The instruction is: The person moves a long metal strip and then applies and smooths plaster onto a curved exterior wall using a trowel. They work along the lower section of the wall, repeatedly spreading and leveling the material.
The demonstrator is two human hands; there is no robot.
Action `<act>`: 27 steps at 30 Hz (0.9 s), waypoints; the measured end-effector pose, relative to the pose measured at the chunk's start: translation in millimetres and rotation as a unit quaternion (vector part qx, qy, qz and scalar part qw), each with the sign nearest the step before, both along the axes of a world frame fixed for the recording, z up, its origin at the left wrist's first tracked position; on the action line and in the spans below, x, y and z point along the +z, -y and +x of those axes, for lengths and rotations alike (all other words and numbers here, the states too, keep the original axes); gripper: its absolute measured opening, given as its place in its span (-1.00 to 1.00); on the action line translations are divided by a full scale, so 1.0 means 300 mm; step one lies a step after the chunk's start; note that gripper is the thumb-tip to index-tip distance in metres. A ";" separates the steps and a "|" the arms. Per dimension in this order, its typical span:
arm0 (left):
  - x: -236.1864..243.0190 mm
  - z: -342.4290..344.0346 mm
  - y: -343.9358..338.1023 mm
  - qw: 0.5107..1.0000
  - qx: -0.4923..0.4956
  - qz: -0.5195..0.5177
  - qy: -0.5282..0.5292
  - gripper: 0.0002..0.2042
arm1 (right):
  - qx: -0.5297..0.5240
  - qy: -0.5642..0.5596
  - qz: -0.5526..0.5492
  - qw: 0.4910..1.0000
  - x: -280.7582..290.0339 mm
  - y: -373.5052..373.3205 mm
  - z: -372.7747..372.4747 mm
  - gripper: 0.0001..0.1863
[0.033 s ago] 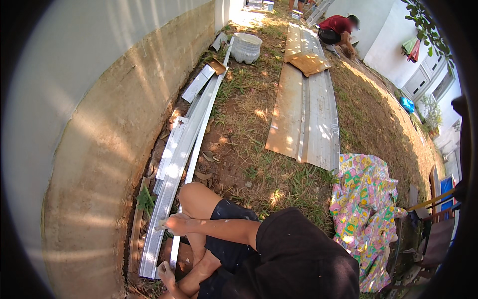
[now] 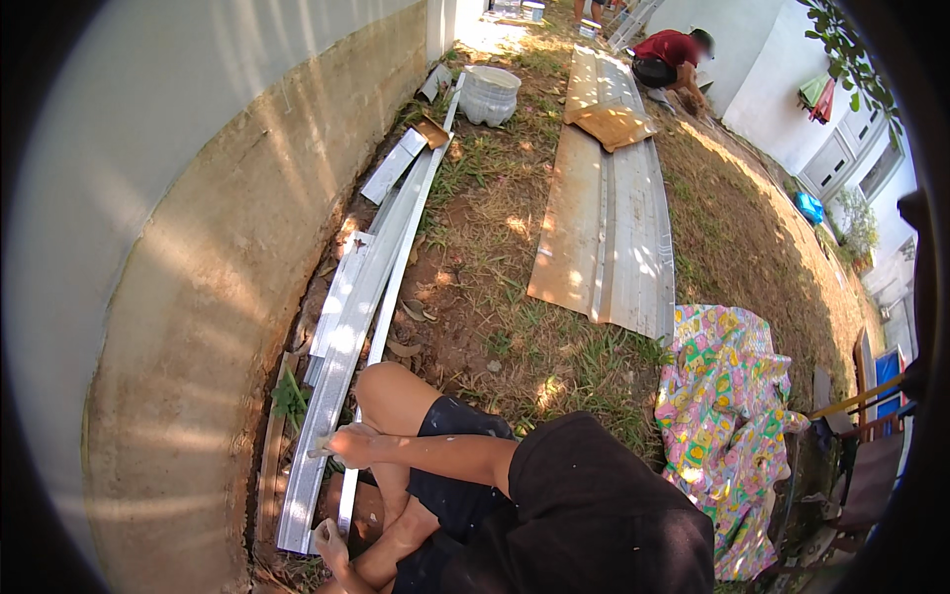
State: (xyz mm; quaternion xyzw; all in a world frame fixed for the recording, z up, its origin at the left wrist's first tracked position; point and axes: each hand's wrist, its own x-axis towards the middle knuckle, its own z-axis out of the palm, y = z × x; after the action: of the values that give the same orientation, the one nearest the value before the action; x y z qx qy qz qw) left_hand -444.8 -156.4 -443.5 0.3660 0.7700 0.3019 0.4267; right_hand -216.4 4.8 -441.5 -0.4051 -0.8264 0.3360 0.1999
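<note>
My right hand [image 2: 351,445] reaches across my bent leg to the metal channels by the wall. Its fingers are closed around a small greyish thing [image 2: 321,448], whose kind I cannot make out, over the wide silver metal channel [image 2: 341,342]. Lower down, my left hand [image 2: 332,544] is beside the near end of the narrow white metal strip [image 2: 346,503]. Pale smears mark its fingers, which look curled; whether they grip the strip is unclear. The strip runs alongside the channel, away from me.
Shorter metal pieces [image 2: 394,166] lie along the wall [image 2: 198,267]. Beyond stands a whitish tub [image 2: 490,96]. Corrugated sheets [image 2: 604,228] lie on the grass, with a flowered cloth [image 2: 727,426] to my right. A person in a red shirt [image 2: 665,48] crouches farther off.
</note>
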 end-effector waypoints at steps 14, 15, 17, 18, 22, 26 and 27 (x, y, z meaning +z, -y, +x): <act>-0.014 -0.029 -0.013 0.998 0.019 -0.010 0.058 -0.71 | -0.001 -0.002 -0.024 1.000 0.076 0.013 0.027 -0.52; -0.003 -0.029 -0.020 0.998 0.025 -0.002 0.054 -0.71 | -0.005 -0.004 -0.033 0.999 0.079 0.014 0.027 -0.58; 0.032 -0.033 -0.043 0.998 0.038 0.012 0.038 -0.72 | -0.009 -0.035 -0.038 0.999 0.087 0.014 0.028 -0.58; 0.055 -0.036 -0.059 0.999 0.041 0.010 0.022 -0.73 | -0.009 -0.032 -0.059 0.998 0.093 0.013 0.028 -0.58; 0.200 -0.077 -0.162 0.995 0.001 0.100 -0.025 -0.78 | -0.002 0.006 -0.086 0.996 0.125 0.013 0.031 -0.58; 0.437 -0.142 -0.294 0.967 -0.052 0.165 -0.188 -0.67 | 0.004 0.002 -0.054 0.999 0.142 0.011 0.033 -0.59; 0.502 -0.146 -0.315 0.953 -0.057 0.213 -0.210 -0.68 | 0.008 -0.001 -0.057 0.998 0.141 0.009 0.034 -0.59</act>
State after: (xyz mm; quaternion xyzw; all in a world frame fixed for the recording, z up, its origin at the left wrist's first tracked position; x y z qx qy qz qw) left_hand -488.5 -61.8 -293.0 0.5464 0.7379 0.3506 0.1844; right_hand -206.3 1.9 -399.2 -0.4092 -0.8090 0.3844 0.1743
